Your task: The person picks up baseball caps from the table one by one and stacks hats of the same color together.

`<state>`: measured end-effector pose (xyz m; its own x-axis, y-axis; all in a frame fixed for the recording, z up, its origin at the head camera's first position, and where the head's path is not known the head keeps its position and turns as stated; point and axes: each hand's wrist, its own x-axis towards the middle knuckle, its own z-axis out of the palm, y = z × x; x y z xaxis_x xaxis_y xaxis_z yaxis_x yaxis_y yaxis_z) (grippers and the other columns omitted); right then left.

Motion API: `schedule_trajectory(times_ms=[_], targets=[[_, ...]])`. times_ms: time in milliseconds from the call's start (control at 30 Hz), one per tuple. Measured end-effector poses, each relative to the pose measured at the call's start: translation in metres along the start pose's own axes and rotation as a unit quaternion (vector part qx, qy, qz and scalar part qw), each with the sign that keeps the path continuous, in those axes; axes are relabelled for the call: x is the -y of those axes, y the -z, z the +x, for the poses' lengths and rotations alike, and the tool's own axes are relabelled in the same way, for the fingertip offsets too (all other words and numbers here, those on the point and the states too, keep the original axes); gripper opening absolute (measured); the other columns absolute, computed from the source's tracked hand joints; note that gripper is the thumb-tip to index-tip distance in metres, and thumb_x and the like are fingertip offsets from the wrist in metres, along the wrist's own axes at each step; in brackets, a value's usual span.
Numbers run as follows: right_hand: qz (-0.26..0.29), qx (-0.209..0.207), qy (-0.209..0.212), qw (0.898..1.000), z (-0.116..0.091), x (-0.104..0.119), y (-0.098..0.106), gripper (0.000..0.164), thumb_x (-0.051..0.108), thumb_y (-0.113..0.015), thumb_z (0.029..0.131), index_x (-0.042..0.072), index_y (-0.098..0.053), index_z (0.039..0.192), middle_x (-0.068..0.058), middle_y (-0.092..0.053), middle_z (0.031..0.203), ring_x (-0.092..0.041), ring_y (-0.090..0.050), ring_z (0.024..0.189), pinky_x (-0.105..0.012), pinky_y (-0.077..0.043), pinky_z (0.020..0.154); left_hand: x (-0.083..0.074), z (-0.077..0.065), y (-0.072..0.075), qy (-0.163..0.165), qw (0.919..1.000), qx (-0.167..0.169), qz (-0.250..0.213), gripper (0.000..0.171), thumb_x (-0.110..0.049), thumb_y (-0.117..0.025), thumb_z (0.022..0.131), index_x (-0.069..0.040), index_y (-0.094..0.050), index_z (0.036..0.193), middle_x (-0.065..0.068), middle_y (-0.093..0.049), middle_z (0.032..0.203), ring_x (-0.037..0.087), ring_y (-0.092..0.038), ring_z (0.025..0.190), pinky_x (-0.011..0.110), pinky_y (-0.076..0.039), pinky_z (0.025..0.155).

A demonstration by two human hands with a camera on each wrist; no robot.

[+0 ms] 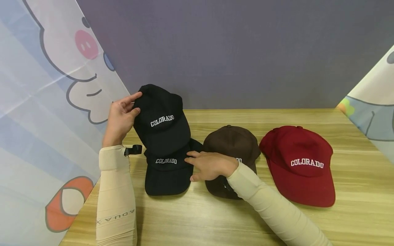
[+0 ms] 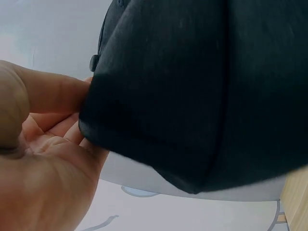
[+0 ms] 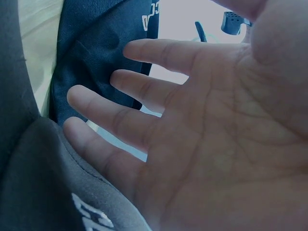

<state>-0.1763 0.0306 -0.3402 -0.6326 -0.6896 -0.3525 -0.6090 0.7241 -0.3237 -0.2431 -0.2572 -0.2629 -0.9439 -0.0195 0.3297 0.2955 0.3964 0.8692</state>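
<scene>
My left hand [image 1: 121, 118] pinches a black cap [image 1: 161, 102] by its left side, thumb in front; the left wrist view shows the black fabric [image 2: 163, 86] between thumb and fingers. This cap is raised and tilted, its brim overlapping the crown of a second black cap [image 1: 167, 182] on the table. Both bear white COLORADO lettering. My right hand [image 1: 212, 165] has its fingers spread, fingertips at the lower black cap's right side. It partly covers a dark brown cap [image 1: 231, 138] and its lettering. In the right wrist view, the palm [image 3: 216, 130] holds nothing.
A red COLORADO cap [image 1: 301, 147] lies to the right of the brown one, brim toward me. The wooden table [image 1: 197, 222] ends at a grey back wall [image 1: 234, 54]. A cartoon-printed sheet [image 1: 55, 112] hangs at the left, another [image 1: 375, 99] at the right.
</scene>
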Motion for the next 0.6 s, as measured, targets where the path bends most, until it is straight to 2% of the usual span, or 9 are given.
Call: schedule_trajectory(times_ms=[200,400,600], targets=[[-0.007,-0.004,0.006,1.0,0.001,-0.0003,0.0003,0.07,0.044,-0.062,0.1,0.019,-0.036,0.16,-0.001,-0.022,0.171,-0.027,-0.033,0.154,-0.04,-0.033,0.122,0.0005,-0.0021,0.0008,0.01,0.9999,0.003,0.002,0.053,0.007,-0.052,0.1,-0.02,-0.059,0.146,0.025,-0.064,0.135,-0.002,-0.069,0.102,0.014,-0.056,0.081],[-0.002,-0.005,0.006,1.0,-0.0006,-0.001,0.0014,0.07,0.043,-0.062,0.1,0.018,-0.036,0.16,-0.002,-0.023,0.171,-0.029,-0.031,0.154,-0.041,-0.032,0.123,0.0011,-0.0029,0.0019,0.006,0.9999,0.007,0.014,0.052,0.006,-0.053,0.1,-0.021,-0.06,0.144,0.022,-0.068,0.131,0.0,-0.07,0.101,0.016,-0.057,0.081],[0.002,-0.015,0.004,1.0,-0.001,-0.0011,0.0024,0.069,0.043,-0.064,0.1,0.018,-0.038,0.159,-0.003,-0.025,0.17,-0.026,-0.032,0.154,-0.041,-0.031,0.123,-0.0004,-0.0037,0.0019,0.009,0.9992,0.033,0.022,0.052,0.007,-0.053,0.1,-0.019,-0.06,0.144,0.021,-0.065,0.136,0.0,-0.068,0.106,0.016,-0.056,0.082]])
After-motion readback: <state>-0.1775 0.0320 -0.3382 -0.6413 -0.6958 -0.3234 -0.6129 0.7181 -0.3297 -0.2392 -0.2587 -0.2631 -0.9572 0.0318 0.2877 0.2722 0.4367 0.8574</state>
